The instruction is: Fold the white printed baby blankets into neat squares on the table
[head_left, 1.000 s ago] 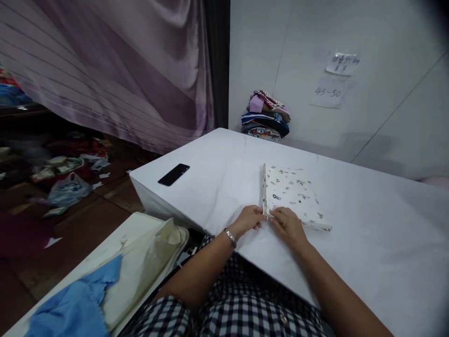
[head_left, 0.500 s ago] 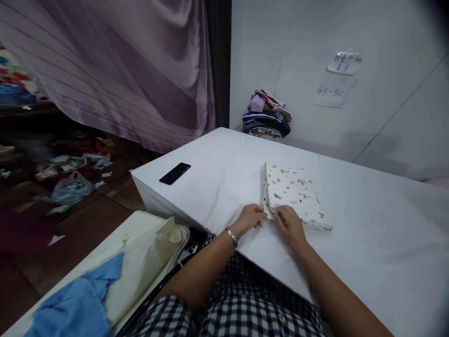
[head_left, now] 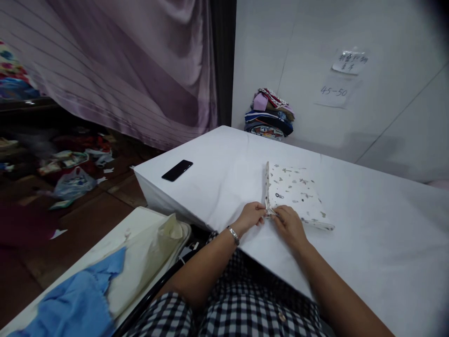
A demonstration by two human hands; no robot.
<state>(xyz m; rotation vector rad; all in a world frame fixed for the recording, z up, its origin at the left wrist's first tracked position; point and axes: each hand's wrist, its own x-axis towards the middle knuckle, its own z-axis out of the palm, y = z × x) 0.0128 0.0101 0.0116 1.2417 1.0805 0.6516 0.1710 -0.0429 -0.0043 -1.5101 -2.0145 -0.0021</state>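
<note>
A folded white cloth (head_left: 296, 192) with small dark prints lies on the white table (head_left: 368, 234). My left hand (head_left: 250, 216) pinches its near left corner, fingers closed on the fabric edge. My right hand (head_left: 288, 224) is beside it, fingers curled and gripping the same corner from the right. Both hands touch each other at the corner. A metal bracelet (head_left: 233, 235) is on my left wrist.
A black phone (head_left: 177, 170) lies near the table's left edge. A stack of folded clothes (head_left: 270, 114) sits at the far edge by the wall. A tray with blue (head_left: 77, 304) and cream fabric (head_left: 147, 255) stands low left. Clutter covers the floor.
My hands have stayed at the cloth's near corner; the fingers shifted slightly, pinching the edge tighter. The view has drifted a little.
</note>
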